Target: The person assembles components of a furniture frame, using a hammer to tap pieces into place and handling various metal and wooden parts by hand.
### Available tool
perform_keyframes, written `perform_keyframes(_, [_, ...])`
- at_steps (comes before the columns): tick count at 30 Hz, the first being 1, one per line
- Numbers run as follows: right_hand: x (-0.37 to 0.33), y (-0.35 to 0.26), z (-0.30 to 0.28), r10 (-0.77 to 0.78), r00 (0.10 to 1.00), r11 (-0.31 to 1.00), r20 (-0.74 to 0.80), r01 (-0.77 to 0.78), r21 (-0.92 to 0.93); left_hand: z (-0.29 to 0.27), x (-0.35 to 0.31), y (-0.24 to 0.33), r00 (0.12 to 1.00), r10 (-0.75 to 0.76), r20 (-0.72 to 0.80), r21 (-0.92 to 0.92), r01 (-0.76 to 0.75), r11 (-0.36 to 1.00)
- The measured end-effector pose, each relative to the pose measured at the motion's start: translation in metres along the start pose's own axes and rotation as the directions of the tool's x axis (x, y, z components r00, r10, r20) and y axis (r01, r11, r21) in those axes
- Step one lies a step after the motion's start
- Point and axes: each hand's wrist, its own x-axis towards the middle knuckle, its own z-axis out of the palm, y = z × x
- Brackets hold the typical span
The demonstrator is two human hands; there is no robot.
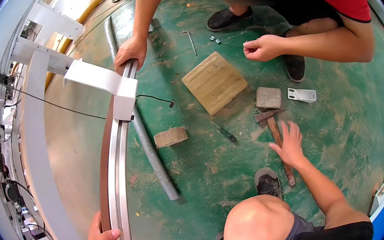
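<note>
My left hand (102, 239) is wrapped around the near end of a long aluminium rail (121, 176) with a brown strip along its left side, thumb on top. A white bent metal bracket (124, 97) sits across the rail farther up. My right hand (292, 143) is open, fingers spread, just beside a wooden-handled hammer (275, 131) on the green floor; whether it touches the handle I cannot tell. The hammer's head lies against a grey block (268, 97). Across from me, a co-worker's hand (130, 52) holds the rail's far end, and their other hand (263, 48) is closed in the air.
On the floor lie a yellowish square slab (215, 83), a screwdriver (227, 135), a brick (170, 136), a grey tube (152, 158), a hex key (190, 42), a small slotted bracket (302, 95) and small metal parts (215, 40). A white frame (47, 152) stands at left.
</note>
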Motion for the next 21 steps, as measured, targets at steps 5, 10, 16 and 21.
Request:
perform_keyframes(5, [-0.053, 0.013, 0.024, 0.27, 0.931, 0.959, 0.246, -0.284, 0.019, 0.0, -0.01, 0.004, 1.0, -0.016, 0.016, -0.056, 0.017, 0.998])
perform_keyframes(10, [-0.05, 0.031, 0.045, 0.257, 0.94, 0.957, 0.226, -0.28, 0.08, 0.013, -0.013, 0.02, 0.997, -0.077, 0.007, -0.102, 0.077, 0.992])
perform_keyframes(16, [-0.037, 0.004, 0.0, 0.355, 0.881, 0.858, 0.314, -0.44, 0.265, 0.027, -0.011, 0.006, 0.995, -0.097, -0.001, -0.109, 0.097, 0.989])
perform_keyframes(21, [-0.024, -0.039, -0.065, -0.112, 0.793, 0.195, 0.599, -0.573, 0.796, 0.034, -0.005, -0.007, 0.999, -0.015, -0.05, -0.029, 0.014, 0.999])
